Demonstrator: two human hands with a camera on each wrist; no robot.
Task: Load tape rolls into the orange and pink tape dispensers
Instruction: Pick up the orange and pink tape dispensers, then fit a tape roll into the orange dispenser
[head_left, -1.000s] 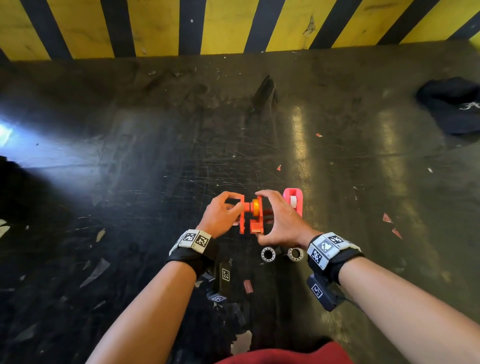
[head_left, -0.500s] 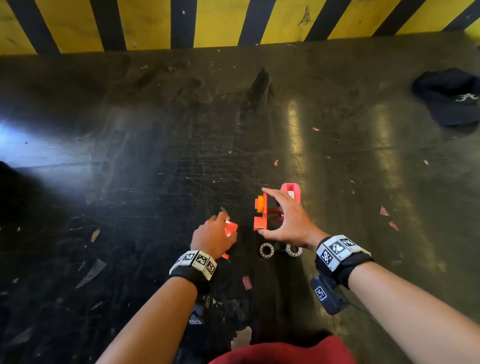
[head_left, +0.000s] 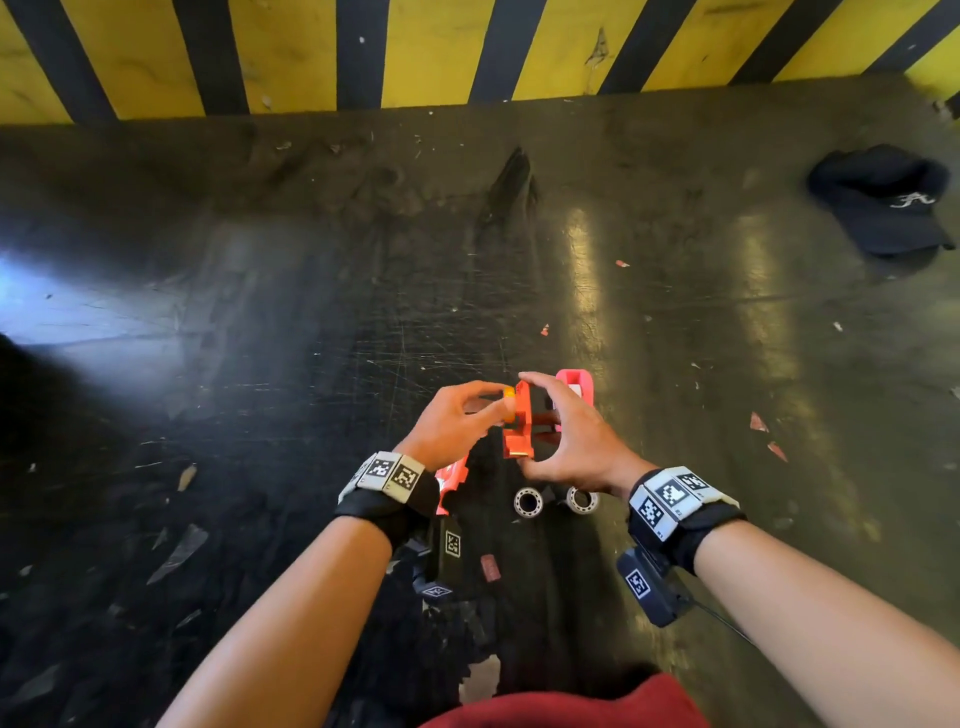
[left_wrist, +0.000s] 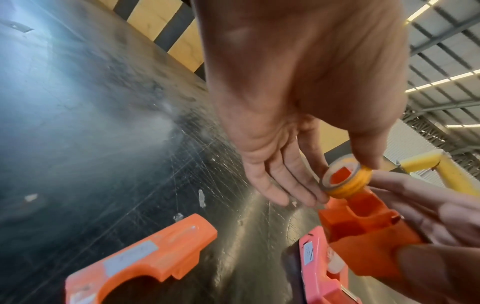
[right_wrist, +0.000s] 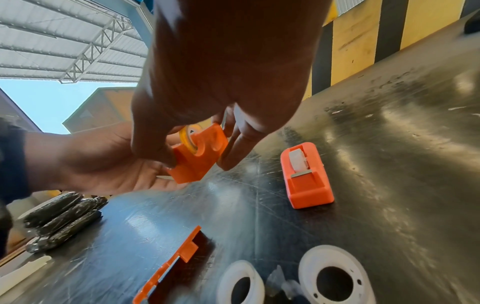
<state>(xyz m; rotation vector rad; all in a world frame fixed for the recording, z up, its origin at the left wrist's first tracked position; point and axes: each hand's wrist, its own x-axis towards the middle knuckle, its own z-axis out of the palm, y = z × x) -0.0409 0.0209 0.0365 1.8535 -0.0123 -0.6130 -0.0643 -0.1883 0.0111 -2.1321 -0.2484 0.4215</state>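
My right hand (head_left: 535, 415) grips the opened orange dispenser body (head_left: 519, 441) a little above the table, thumb under it and fingers over its top. My left hand (head_left: 493, 410) pinches a small yellow-orange tape roll (left_wrist: 345, 181) at the body's upper end, on its hub. The dispenser's loose orange cover (head_left: 452, 478) lies flat below my left wrist. Just behind my right hand stands the pink dispenser (head_left: 574, 387), with a whitish roll in it (right_wrist: 298, 160). Two white tape rolls (head_left: 528, 502) (head_left: 582, 500) lie flat in front of my right wrist.
The scratched black table (head_left: 311, 338) ends at a yellow-and-black striped wall (head_left: 415, 52). A black cap (head_left: 883, 202) lies at the far right. Small scraps litter the surface. Dark bundled objects (right_wrist: 64, 214) sit off to the left in the right wrist view.
My left hand laid the orange cover on the table, then rose to the dispenser body and now pinches the roll on it. My right hand kept holding the body.
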